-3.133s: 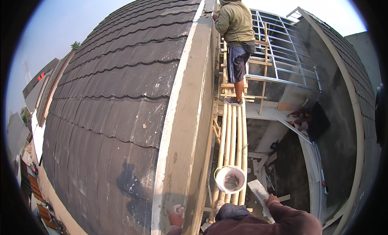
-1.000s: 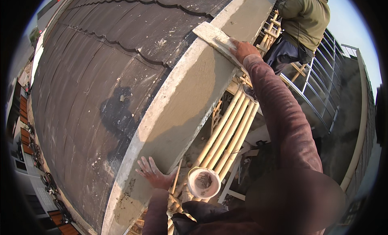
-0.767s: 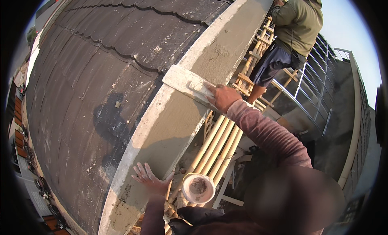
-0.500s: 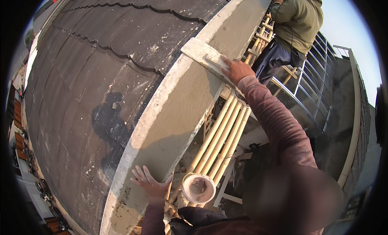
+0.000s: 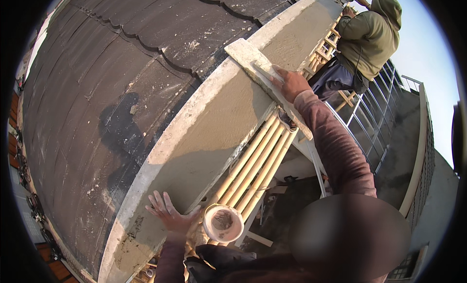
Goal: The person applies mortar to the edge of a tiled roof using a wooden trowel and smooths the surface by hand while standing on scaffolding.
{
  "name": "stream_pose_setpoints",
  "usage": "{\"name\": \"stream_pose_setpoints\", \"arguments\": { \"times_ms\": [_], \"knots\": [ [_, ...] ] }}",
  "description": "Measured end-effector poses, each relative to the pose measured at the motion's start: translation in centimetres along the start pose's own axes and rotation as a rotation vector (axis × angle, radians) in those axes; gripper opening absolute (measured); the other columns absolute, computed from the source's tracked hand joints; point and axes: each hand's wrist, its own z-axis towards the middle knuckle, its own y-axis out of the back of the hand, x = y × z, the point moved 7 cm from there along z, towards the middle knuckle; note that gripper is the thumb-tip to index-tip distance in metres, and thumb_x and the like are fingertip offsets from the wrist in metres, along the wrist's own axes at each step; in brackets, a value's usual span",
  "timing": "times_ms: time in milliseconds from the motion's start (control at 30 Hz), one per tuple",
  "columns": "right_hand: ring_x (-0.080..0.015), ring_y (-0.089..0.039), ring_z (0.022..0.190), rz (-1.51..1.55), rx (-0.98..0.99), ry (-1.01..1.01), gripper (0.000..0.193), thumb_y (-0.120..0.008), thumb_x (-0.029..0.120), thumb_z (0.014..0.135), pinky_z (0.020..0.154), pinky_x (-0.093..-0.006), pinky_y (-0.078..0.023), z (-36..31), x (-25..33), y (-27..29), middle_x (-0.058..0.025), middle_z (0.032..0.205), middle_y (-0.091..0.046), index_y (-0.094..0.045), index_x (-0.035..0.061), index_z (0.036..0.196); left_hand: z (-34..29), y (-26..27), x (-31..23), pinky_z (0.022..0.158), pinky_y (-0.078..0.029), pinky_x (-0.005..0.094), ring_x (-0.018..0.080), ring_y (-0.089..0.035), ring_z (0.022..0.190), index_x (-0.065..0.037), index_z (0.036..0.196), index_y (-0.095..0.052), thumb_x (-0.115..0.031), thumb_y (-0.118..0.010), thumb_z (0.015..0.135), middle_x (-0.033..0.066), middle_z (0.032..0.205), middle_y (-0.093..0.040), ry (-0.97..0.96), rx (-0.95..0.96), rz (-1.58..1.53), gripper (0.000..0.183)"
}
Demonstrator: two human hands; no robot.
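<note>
My right hand [image 5: 292,84] is closed on the handle of a long, pale plastering float [image 5: 245,56]. The float lies across a curved ledge of wet grey mortar [image 5: 216,122], one end over the ledge's pale upper rim and the other sticking out past its lower edge. Farther down the same ledge, my left hand [image 5: 170,216] rests with fingers spread, holding nothing. Beside that hand, a round bucket [image 5: 236,236] with mortar residue inside stands on bamboo poles [image 5: 258,166].
Dark roof tiles [image 5: 97,88] slope along the ledge's left. A co-worker in a green hooded top [image 5: 372,32] is at the far right end, near more bamboo scaffolding [image 5: 322,54]. Below the poles is a drop, with a metal frame [image 5: 372,117] and a wall [image 5: 413,151] to the right.
The view has shifted a little. The float lies at a slightly steeper slant, and more of its lower end shows past my right hand. My left hand stays spread on the ledge.
</note>
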Motion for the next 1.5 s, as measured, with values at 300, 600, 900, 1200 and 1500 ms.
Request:
{"name": "stream_pose_setpoints", "arguments": {
  "times_ms": [300, 600, 900, 1200, 1500],
  "knots": [
    [-0.0433, -0.068, 0.107, -0.07, -0.148, -0.034, 0.055, -0.054, 0.047, 0.101, 0.095, -0.0472, -0.054, -2.0, 0.6, 1.6, -0.0269, 0.116, -0.069, -0.056, 0.0144, 0.145, 0.1, 0.0, 0.0, 0.119, -0.009, 0.0725, 0.05, -0.018, 0.152, -0.006, 0.158, -0.022, -0.076, -0.075, 0.071, 0.0268, 0.162, -0.024, 0.014, 0.034, 0.002, 0.123],
    [-0.042, -0.063, 0.12, -0.046, -0.088, -0.173, 0.056, -0.053, 0.046, 0.101, 0.106, -0.0471, -0.048, -0.1, -3.9, 0.5, -0.0243, 0.126, -0.067, -0.052, 0.0146, 0.148, -0.1, 0.3, 0.1, 0.118, -0.012, 0.0722, 0.0506, -0.026, 0.149, -0.003, 0.154, -0.029, -0.078, -0.071, 0.074, 0.0284, 0.158, -0.033, 0.011, 0.005, 0.013, 0.117],
    [-0.0449, -0.071, 0.097, 0.006, 0.263, 0.161, 0.057, -0.055, 0.043, 0.101, 0.089, -0.0495, -0.058, -14.7, 16.3, -6.8, -0.0285, 0.118, -0.067, -0.048, 0.0156, 0.151, 0.4, 0.9, -0.3, 0.118, -0.012, 0.072, 0.0499, -0.024, 0.15, -0.002, 0.154, -0.03, -0.078, -0.068, 0.076, 0.0275, 0.159, -0.031, 0.017, -0.035, -0.012, 0.116],
    [-0.0436, -0.063, 0.118, 0.01, -0.089, -0.224, 0.058, -0.055, 0.044, 0.1, 0.103, -0.046, -0.049, -4.0, 5.0, -0.2, -0.0266, 0.125, -0.067, -0.052, 0.0108, 0.148, -7.1, 7.9, 0.1, 0.119, -0.015, 0.0694, 0.0488, -0.026, 0.149, -0.004, 0.154, -0.031, -0.066, -0.074, 0.078, 0.0262, 0.159, -0.031, -0.001, 0.121, -0.252, 0.107],
    [-0.045, -0.066, 0.112, 0.068, 0.119, -0.062, 0.059, -0.053, 0.042, 0.102, 0.1, -0.0472, -0.051, -9.7, 15.4, -6.2, -0.0279, 0.121, -0.068, -0.048, 0.0099, 0.15, -29.4, 10.0, 8.2, 0.108, -0.043, 0.0508, 0.043, -0.053, 0.127, -0.001, 0.124, -0.063, -0.035, -0.077, 0.085, 0.023, 0.134, -0.058, 0.513, 0.642, -0.444, 0.054]
  ]
}}
